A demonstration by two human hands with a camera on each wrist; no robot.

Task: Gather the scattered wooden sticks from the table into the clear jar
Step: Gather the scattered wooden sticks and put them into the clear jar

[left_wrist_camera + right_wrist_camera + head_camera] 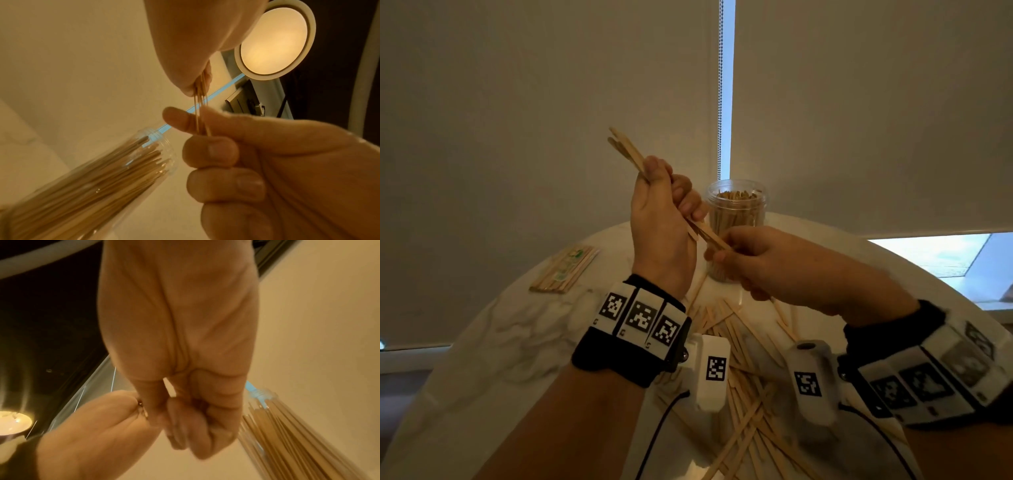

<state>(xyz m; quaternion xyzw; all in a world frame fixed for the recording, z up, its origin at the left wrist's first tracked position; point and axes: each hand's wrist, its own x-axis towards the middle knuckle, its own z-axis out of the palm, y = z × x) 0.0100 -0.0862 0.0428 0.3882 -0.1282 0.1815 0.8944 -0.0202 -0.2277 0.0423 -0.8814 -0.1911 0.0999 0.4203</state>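
Observation:
My left hand point(669, 195) is raised above the table and grips a bundle of thin wooden sticks point(627, 148) that points up and to the left. My right hand point(722, 255) pinches the bundle's lower end, just in front of the clear jar point(736, 209). In the left wrist view the sticks point(200, 97) run from the left hand point(195, 48) down into the right hand's fingers point(179, 121). The jar point(98, 178) stands upright and packed with sticks. Many loose sticks point(739, 346) lie scattered on the white table point(517, 342) beneath my wrists.
A wrapped pack of sticks point(566, 270) lies at the table's far left. Window blinds hang close behind the jar, with a bead chain point(720, 89) above it. The table's round edge curves off at left and right.

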